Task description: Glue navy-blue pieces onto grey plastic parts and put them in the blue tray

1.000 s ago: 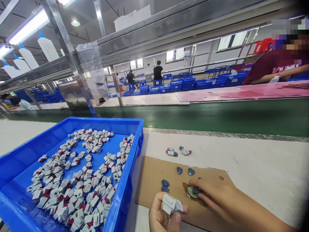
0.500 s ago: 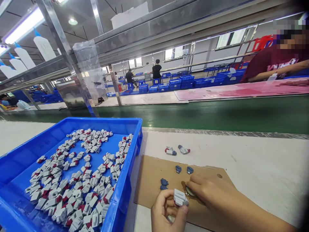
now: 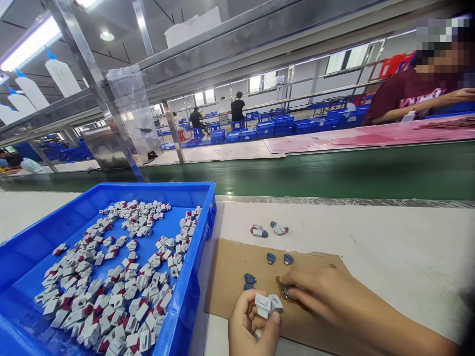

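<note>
My left hand (image 3: pixel 252 326) holds a light grey plastic toy part (image 3: pixel 267 305) between thumb and fingers, its blocky faces turned up. Close beside it, my right hand (image 3: pixel 315 291) has its fingers closed at a small round dark object (image 3: pixel 288 291), which sits in a wet brown patch on the cardboard sheet (image 3: pixel 230 257). The fingers partly cover that object, so its kind is unclear. Several dark blue toy pieces lie on the cardboard, one blue piece (image 3: pixel 271 258) near its back edge. Behind the sheet rest two joined grey, red and blue parts, one joined part (image 3: pixel 279 228) on the right.
A large blue tray (image 3: pixel 212 217) at left holds many grey and red parts (image 3: pixel 122 282). Past the white table runs a green conveyor belt (image 3: pixel 297 178). A metal shelf (image 3: pixel 222 59) with white bottles (image 3: pixel 61 74) hangs overhead. Across the belt, a person in maroon (image 3: pixel 404 99) sits.
The grey part in my left hand has been turned, so other faces show. My right hand stays at the round object, its fingers shifted slightly. The whole view has moved a little.
</note>
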{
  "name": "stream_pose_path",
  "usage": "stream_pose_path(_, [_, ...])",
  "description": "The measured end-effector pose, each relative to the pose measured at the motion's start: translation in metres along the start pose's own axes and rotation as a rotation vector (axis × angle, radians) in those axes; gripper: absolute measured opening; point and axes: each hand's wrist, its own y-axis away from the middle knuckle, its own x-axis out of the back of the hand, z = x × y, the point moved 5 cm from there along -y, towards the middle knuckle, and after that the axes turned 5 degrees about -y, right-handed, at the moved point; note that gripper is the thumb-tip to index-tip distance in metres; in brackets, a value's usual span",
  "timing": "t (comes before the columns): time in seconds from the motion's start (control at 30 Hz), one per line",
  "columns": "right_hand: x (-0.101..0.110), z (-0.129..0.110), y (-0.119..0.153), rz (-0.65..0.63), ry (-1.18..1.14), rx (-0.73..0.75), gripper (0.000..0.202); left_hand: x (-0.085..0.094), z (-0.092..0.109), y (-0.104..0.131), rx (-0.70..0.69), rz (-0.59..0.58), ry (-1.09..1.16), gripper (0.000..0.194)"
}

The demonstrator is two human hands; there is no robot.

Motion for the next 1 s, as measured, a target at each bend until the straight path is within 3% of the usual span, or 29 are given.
stream_pose_path(0.13, [0.016, -0.011, 0.004, 0.038, -0.344, -0.204, 0.026, 0.0, 0.0, 0.0, 0.002, -0.039, 0.02, 0.045])
stream_pose_path(0.23, [0.013, -0.02, 0.007, 0.042, -0.46, -0.225, 0.027, 0.0, 0.001, 0.0, -0.012, -0.05, 0.01, 0.046])
stream_pose_path(0.5, [0.004, -0.02, 0.003, 0.025, -0.477, -0.309, 0.026, 0.001, -0.001, 0.0, -0.039, -0.064, 0.0, 0.046])
stream_pose_path(0.73, [-0.001, -0.017, 0.004, -0.023, -0.389, -0.241, 0.022, 0.002, -0.005, -0.002, -0.026, -0.068, -0.023, 0.048])
stream_pose_path(1.0, [0.015, -0.033, 0.003, -0.001, -0.335, -0.175, 0.02, 0.001, -0.006, -0.001, -0.008, -0.087, -0.055, 0.05])
